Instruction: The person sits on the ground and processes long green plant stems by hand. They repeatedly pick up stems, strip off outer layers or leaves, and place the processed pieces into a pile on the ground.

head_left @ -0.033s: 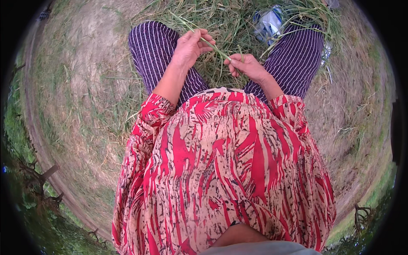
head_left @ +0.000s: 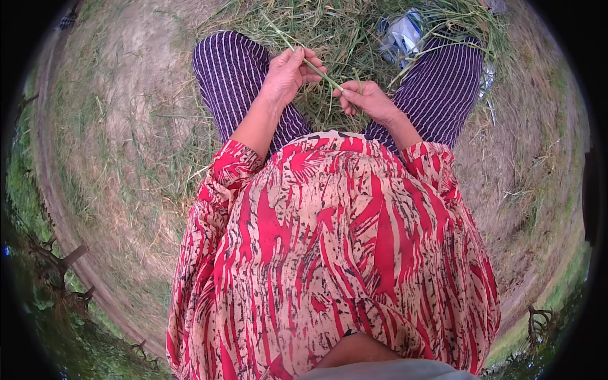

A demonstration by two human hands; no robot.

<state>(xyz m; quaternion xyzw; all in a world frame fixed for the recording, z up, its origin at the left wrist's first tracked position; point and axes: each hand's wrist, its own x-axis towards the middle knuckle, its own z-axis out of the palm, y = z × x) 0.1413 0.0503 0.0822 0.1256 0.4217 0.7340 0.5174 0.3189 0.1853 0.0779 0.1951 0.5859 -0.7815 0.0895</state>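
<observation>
A few thin green grass stalks (head_left: pixel 327 78) stretch slantwise between my two hands, above the gap between my knees. My left hand (head_left: pixel 288 75) pinches them partway along, and their far ends stick out past it to the upper left. At the near end, my right hand (head_left: pixel 370 101) has thumb and fingers closed on the same stalks. Short bent pieces poke out around the right fingers. Below and beyond both hands lies a spread of loose cut grass (head_left: pixel 253 22), green mixed with dry.
A white and blue plastic bag (head_left: pixel 400 39) lies beside my right knee (head_left: pixel 446 69), partly under long grass stalks (head_left: pixel 468 16). My left knee (head_left: pixel 228 60) is bent outward on the other side. Bare soil with scattered grass (head_left: pixel 136 95) extends to the left.
My left hand has shifted slightly right, closer to my right hand, and the stalks' far ends have moved with it. My right hand has stayed nearly still.
</observation>
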